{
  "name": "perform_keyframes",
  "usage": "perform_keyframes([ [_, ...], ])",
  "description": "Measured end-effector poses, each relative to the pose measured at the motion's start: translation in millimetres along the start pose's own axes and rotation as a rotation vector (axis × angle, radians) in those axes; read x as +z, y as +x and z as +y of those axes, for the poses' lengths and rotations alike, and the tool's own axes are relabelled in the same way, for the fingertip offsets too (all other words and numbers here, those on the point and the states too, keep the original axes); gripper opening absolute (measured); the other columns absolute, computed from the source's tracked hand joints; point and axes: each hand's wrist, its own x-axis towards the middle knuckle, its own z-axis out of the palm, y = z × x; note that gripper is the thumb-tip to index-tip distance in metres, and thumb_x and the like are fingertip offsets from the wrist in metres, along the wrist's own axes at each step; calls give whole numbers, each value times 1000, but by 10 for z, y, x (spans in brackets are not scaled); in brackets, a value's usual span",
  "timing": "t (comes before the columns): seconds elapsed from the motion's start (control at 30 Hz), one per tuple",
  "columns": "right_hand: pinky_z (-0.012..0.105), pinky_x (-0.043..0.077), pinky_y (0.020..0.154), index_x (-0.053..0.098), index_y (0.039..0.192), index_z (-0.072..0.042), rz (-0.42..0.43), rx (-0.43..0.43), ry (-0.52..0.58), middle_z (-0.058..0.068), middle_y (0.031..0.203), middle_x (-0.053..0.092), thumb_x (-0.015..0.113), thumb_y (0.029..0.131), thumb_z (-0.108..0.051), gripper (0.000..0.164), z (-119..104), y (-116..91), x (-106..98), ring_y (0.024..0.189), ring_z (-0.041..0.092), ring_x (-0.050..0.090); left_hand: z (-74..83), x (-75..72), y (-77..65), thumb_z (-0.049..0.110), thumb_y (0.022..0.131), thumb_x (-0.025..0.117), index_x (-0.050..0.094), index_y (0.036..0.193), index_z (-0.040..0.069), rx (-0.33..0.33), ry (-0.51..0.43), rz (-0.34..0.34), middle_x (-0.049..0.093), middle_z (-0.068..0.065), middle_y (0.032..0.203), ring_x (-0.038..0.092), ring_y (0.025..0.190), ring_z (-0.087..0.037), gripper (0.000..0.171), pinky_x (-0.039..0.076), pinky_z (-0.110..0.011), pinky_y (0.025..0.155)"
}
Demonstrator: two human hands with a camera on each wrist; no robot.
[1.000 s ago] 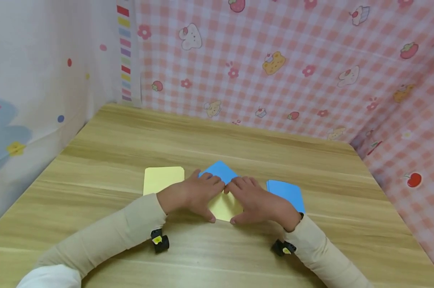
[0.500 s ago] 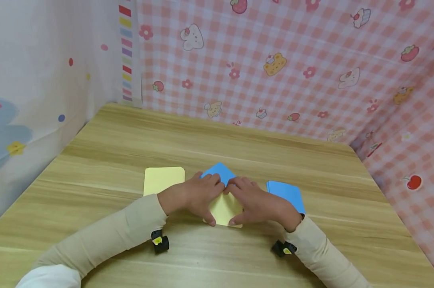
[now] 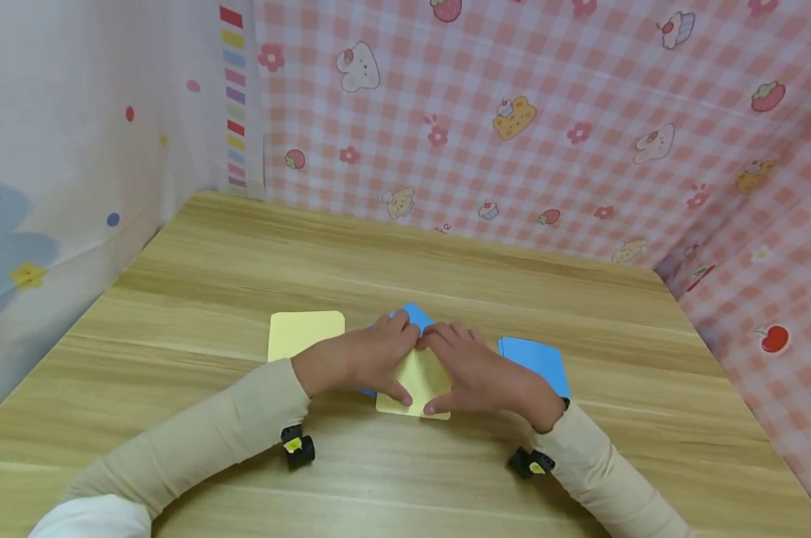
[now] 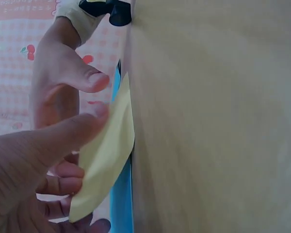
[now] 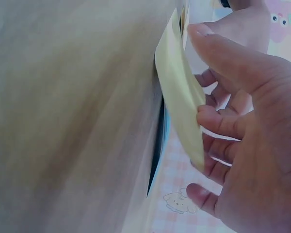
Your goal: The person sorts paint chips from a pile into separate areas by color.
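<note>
With left hand (image 3: 365,359) and right hand (image 3: 479,371), pinched a bowed yellow card (image 3: 424,377) over a blue card (image 3: 419,315) mid-frame, apparently positioning it, likely requiring steady lowering next.

- Head view: bright, even light; the cloth (image 3: 472,168) prints read clearly.
- Soft shadows fall on the table (image 3: 405,486) beside the left hand (image 3: 361,362) and right hand (image 3: 482,373).
- Left wrist view: dimmer, table grain smeared, yellow card (image 4: 109,153) gently shaded.
- Right wrist view: hazy, upper right pale.
</note>
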Motion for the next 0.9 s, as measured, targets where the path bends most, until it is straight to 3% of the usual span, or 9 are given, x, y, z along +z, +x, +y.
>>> perform_keyframes([
  [0.13, 53, 33, 105, 46, 137, -5, 48, -6, 39, 6, 138, 47, 87, 79, -41, 80, 12, -6, -15, 129, 29, 40, -40, -18, 23, 39, 79, 88, 47, 117, -1, 9, -107, 22, 38, -11, 109, 52, 85, -20, 69, 49, -28, 80],
  [0.23, 54, 33, 104, 45, 140, -5, 66, -15, 38, 8, 141, 46, 88, 77, -46, 87, 7, -13, -30, 129, 30, 40, -72, -28, 34, 36, 82, 87, 47, 115, 1, -13, -183, 42, 35, -11, 111, 55, 80, -17, 62, 49, -24, 75],
  [0.4, 56, 32, 101, 35, 151, -4, 68, -13, -33, 14, 149, 39, 84, 72, -62, 109, -71, 1, -1, 132, 33, 37, -97, -70, 35, 37, 83, 85, 50, 112, 2, -56, -257, 89, 34, -14, 119, 58, 86, -18, 58, 50, -25, 78],
  [0.5, 58, 32, 103, 30, 154, -5, 67, -10, -81, 15, 152, 36, 80, 75, -64, 111, -118, 10, 28, 135, 35, 35, -93, -100, 28, 41, 83, 85, 51, 112, 2, -62, -274, 79, 34, -14, 122, 58, 90, -19, 59, 50, -26, 80],
  [0.63, 58, 31, 106, 32, 152, -9, 67, -2, -64, 10, 152, 37, 77, 81, -57, 97, -113, -1, 3, 136, 32, 35, -94, -130, 15, 48, 80, 85, 50, 128, 4, -37, -269, 27, 34, -15, 133, 55, 106, -23, 74, 49, -31, 90],
  [0.73, 56, 32, 106, 42, 145, -15, 101, -19, -15, 6, 152, 38, 78, 82, -50, 81, -76, -23, -87, 136, 29, 35, -92, -180, -22, 53, 79, 84, 43, 142, 10, 2, -215, -4, 35, -15, 143, 48, 121, -29, 86, 48, -39, 98],
  [0.8, 57, 33, 104, 49, 137, -18, 145, -51, 17, 6, 152, 38, 81, 82, -45, 69, -58, -38, -182, 135, 29, 36, -84, -250, -63, 55, 78, 83, 42, 142, 15, 24, -153, -4, 35, -14, 148, 43, 128, -33, 86, 47, -45, 100],
  [0.9, 58, 34, 101, 56, 126, -18, 224, -122, 31, 10, 153, 39, 83, 83, -41, 55, -57, -37, -356, 132, 31, 37, -69, -415, -144, 56, 78, 83, 50, 128, 17, 47, -66, 54, 38, -15, 150, 42, 129, -37, 71, 45, -52, 100],
])
